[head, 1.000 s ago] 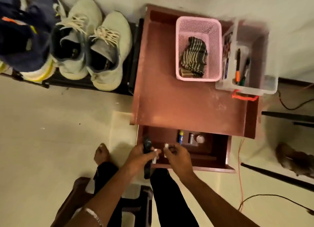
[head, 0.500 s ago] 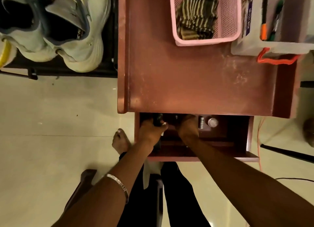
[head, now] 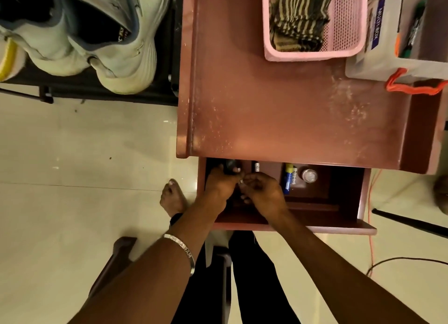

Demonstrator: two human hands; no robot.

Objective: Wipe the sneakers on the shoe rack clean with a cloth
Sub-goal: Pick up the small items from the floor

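Note:
Two pale sneakers (head: 116, 40) stand on the black shoe rack (head: 101, 94) at the top left. A striped dark and tan cloth (head: 299, 18) lies folded in the pink basket (head: 312, 53) on the brown table. Both hands are inside the open drawer (head: 339, 202) under the table's front edge. My left hand (head: 221, 182) grips a slim black object at the drawer's left end. My right hand (head: 261, 190) is curled beside it, its fingertips pinching something small that I cannot make out.
The brown table top (head: 291, 110) is dusty. A clear plastic box (head: 388, 45) of pens with an orange handle sits at the top right. The drawer holds batteries (head: 289, 178) and a small round cap (head: 309, 176). Cables (head: 371, 217) run over the floor at right. A stool edge (head: 116, 253) is below.
The view has dropped closer to the drawer. Both hands have pushed deeper into its left end and stay together there; the left hand still grips the black object.

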